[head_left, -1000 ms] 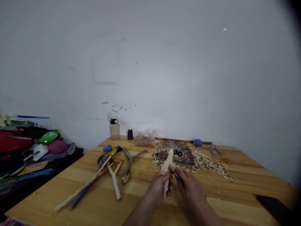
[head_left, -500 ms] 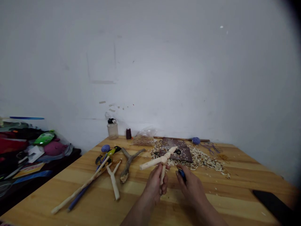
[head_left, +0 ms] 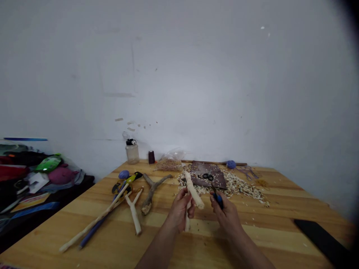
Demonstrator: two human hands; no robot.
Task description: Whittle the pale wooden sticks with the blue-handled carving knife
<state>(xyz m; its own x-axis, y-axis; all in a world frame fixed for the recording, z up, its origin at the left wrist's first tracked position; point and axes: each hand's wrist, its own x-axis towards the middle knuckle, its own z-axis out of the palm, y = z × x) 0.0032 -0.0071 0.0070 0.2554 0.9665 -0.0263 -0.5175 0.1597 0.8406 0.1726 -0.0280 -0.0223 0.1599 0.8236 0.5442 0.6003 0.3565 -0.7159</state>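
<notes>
Holding a peeled pale wooden forked stick point(head_left: 193, 191) in the curled fingers of the left hand point(head_left: 179, 212), one arm angled toward the right hand point(head_left: 227, 218), whose fingers pinch what looks like a blue-handled knife point(head_left: 218, 200).

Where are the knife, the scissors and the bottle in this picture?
knife point(head_left: 219, 200): head view, on its blue handle
scissors point(head_left: 206, 176): head view, on the black finger loops
bottle point(head_left: 132, 154): head view, on its clear body
</notes>
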